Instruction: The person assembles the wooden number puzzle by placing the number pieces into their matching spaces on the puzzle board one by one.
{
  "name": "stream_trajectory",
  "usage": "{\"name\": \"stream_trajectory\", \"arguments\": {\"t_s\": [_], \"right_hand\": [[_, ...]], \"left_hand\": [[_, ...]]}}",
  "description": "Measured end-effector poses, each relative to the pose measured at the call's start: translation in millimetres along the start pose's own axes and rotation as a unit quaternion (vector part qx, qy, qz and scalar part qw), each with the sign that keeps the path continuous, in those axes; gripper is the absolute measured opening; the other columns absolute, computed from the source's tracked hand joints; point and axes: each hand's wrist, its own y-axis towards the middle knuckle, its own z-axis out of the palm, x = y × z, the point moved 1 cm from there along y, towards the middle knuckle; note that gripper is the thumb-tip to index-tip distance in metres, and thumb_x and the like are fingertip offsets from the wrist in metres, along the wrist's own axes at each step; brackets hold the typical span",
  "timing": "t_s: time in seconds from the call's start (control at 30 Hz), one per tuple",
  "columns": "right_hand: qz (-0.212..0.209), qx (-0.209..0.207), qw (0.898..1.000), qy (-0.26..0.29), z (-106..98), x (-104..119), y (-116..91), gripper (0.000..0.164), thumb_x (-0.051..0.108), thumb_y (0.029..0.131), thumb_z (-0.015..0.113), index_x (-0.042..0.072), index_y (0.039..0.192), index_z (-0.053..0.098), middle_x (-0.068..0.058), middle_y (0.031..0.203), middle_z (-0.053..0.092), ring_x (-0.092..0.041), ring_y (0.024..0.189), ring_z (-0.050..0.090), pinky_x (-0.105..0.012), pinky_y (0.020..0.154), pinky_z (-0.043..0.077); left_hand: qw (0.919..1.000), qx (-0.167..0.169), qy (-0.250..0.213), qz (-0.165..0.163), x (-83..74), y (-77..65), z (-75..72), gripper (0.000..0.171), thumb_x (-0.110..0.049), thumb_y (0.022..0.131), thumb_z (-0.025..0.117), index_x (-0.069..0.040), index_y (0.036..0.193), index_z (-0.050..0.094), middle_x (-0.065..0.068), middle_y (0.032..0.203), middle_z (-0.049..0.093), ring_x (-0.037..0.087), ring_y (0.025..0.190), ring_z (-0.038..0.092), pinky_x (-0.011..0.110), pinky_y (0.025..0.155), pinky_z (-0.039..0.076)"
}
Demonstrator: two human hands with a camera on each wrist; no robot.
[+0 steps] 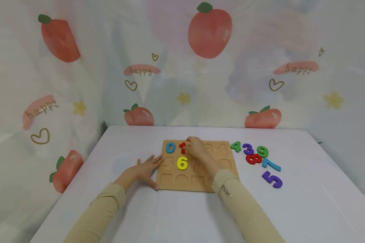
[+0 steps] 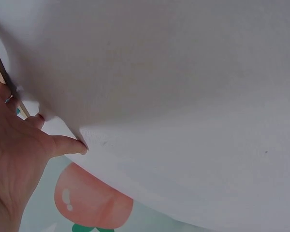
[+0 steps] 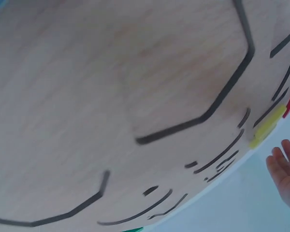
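My left hand (image 1: pixel 146 170) lies with its fingers spread against the left edge of the wooden number board (image 1: pixel 197 187); the left wrist view also shows its thumb stretched out on the white tabletop (image 2: pixel 183 96). Over the board's top row is my right hand (image 1: pixel 197 147), fingers bent down beside the red number 1 (image 1: pixel 182 147). A yellow piece (image 3: pixel 268 128) sits by this hand, mostly covered in the head view; whether the fingertips pinch it is hidden. On the board are also the blue number 0 (image 1: pixel 170 147) and yellow number 6 (image 1: pixel 182 163).
Loose numbers lie right of the board: a green 4 (image 1: pixel 236 146), purple 3 (image 1: pixel 248 149), green 9 (image 1: pixel 262 151), red 8 (image 1: pixel 253 159), blue 7 (image 1: pixel 271 164) and purple 5 (image 1: pixel 272 179). A printed cloth (image 1: pixel 176 111) hangs behind the table.
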Motion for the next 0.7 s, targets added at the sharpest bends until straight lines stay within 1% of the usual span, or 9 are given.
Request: {"name": "stream_trajectory", "arguments": {"t_s": [0.13,0.3,0.47,0.53,0.7], "right_hand": [[-0.017,-0.006,1.000,0.001,-9,0,-4,0.035,0.012,0.090,0.064,-0.006,0.120,0.058,-0.021,0.124,0.060,-0.034,0.115,0.056,-0.042,0.098,0.047],[-0.032,-0.013,0.999,0.002,-19,-1,-12,0.034,0.010,0.090,0.063,-0.007,0.119,0.058,-0.023,0.122,0.060,-0.036,0.115,0.057,-0.043,0.097,0.047],[-0.036,-0.011,0.999,0.012,-25,-4,-19,0.035,0.011,0.090,0.062,-0.005,0.121,0.058,-0.022,0.124,0.060,-0.035,0.117,0.055,-0.044,0.099,0.046],[-0.037,-0.015,0.999,0.013,-28,-7,-21,0.034,0.011,0.091,0.062,-0.005,0.121,0.058,-0.022,0.124,0.060,-0.035,0.116,0.055,-0.044,0.100,0.045],[-0.051,-0.030,0.998,0.009,-37,-11,-27,0.031,0.009,0.090,0.062,-0.005,0.118,0.059,-0.023,0.121,0.061,-0.036,0.114,0.056,-0.045,0.097,0.047]], "left_hand": [[0.9999,0.001,0.003,-0.010,0.7,1.4,-0.1,0.121,-0.055,0.062,0.081,-0.017,0.153,0.011,-0.001,0.161,0.002,0.035,0.147,-0.001,0.077,0.101,0.002],[0.9999,0.001,0.006,-0.012,0.2,3.8,-0.6,0.122,-0.056,0.061,0.081,-0.017,0.153,0.011,-0.001,0.161,0.003,0.035,0.147,0.000,0.077,0.101,0.003],[0.9999,0.002,0.003,-0.012,-2.1,2.2,-1.3,0.121,-0.053,0.062,0.082,-0.016,0.153,0.012,-0.001,0.161,0.004,0.035,0.147,0.000,0.077,0.101,0.004],[1.0000,0.002,0.001,-0.009,-2.8,2.1,-1.5,0.121,-0.052,0.062,0.082,-0.014,0.153,0.012,0.001,0.161,0.004,0.036,0.147,0.001,0.077,0.101,0.004],[0.9999,0.004,0.006,-0.014,-1.1,3.9,-0.6,0.122,-0.055,0.061,0.081,-0.015,0.153,0.012,0.001,0.161,0.004,0.037,0.146,0.001,0.078,0.101,0.005]]}}
